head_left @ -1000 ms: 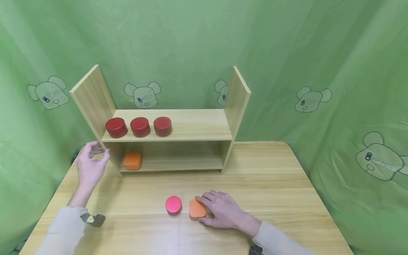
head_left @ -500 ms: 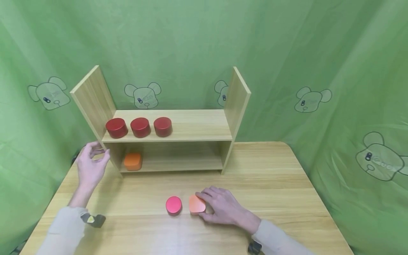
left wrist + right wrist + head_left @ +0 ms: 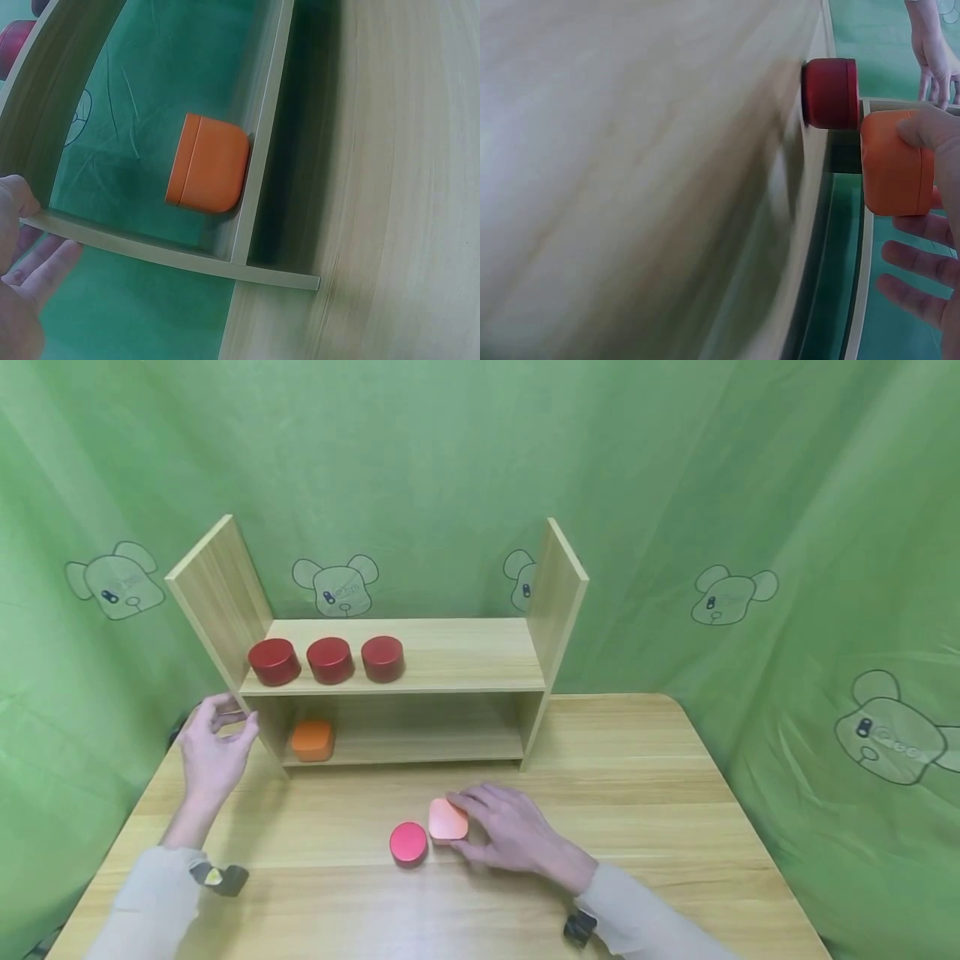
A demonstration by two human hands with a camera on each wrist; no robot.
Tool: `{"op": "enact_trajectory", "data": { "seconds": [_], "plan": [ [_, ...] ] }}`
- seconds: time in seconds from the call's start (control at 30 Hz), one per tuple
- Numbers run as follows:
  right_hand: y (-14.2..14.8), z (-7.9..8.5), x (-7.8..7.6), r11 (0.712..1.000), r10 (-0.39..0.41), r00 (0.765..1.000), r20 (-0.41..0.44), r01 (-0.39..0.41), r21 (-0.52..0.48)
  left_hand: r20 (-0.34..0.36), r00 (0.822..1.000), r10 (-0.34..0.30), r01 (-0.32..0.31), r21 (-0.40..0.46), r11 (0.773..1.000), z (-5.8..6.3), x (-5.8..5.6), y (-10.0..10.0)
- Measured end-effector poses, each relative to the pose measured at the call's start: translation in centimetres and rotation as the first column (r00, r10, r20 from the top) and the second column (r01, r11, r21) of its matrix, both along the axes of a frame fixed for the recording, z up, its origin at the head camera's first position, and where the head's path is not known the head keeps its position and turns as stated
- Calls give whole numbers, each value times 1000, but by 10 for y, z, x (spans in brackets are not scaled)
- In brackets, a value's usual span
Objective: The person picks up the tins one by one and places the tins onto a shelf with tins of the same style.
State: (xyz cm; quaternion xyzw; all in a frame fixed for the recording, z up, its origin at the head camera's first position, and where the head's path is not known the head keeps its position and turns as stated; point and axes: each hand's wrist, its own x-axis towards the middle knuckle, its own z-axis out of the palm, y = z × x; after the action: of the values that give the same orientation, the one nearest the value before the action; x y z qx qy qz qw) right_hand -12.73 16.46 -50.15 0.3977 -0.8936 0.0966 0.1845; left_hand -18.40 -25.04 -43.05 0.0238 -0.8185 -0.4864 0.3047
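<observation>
My right hand point(image 3: 506, 827) pinches an orange rounded-square tin point(image 3: 447, 821) between thumb and fingers; in the right wrist view the tin point(image 3: 892, 163) is raised off the table. Left of it, a pinkish-red round tin point(image 3: 408, 844) stands on the table. My left hand point(image 3: 215, 752) holds the left side panel of a wooden shelf point(image 3: 472, 652), thumb on one face and fingers on the other, as the left wrist view shows. A second orange tin point(image 3: 210, 163) sits at the left end of the lower board. Several dark red round tins point(image 3: 330, 660) stand in a row on the upper board.
The light wooden table point(image 3: 637, 827) carries the shelf towards its back. Tall side panels point(image 3: 558, 602) rise at both ends of the shelf. A green curtain point(image 3: 675, 485) with mouse-head drawings hangs behind and on both sides.
My right hand has lifted the orange tin and moved it forward and left, closer to the round tin on the table. The left hand has stayed on the shelf panel.
</observation>
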Motion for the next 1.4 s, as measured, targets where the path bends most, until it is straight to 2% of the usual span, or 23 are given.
{"op": "enact_trajectory", "data": {
  "seconds": [0.47, 0.7, 0.9, 1.13, 1.4],
  "plan": [
    [-29, 12, -16, 1000, -10, 998, 56, 11, -19, -1, 1000, 5, -5, 9, 1000, -2, -1, -1],
    [-42, 13, -29, 1000, -11, 998, 56, 11, 7, 10, 1000, 10, -10, 3, 1000, -5, -1, -2],
    [-53, 15, -38, 1000, -1, 999, 34, 0, 28, -12, 1000, 6, -6, 2, 1000, -4, -1, -1],
    [-67, 14, -51, 999, 32, 998, 47, -33, 14, -20, 1000, 5, -5, -3, 1000, -3, 0, -1],
    [-82, 13, -64, 997, 24, 997, 68, -29, 69, -9, 1000, 8, -8, 8, 1000, -3, 0, -1]
  ]
}}
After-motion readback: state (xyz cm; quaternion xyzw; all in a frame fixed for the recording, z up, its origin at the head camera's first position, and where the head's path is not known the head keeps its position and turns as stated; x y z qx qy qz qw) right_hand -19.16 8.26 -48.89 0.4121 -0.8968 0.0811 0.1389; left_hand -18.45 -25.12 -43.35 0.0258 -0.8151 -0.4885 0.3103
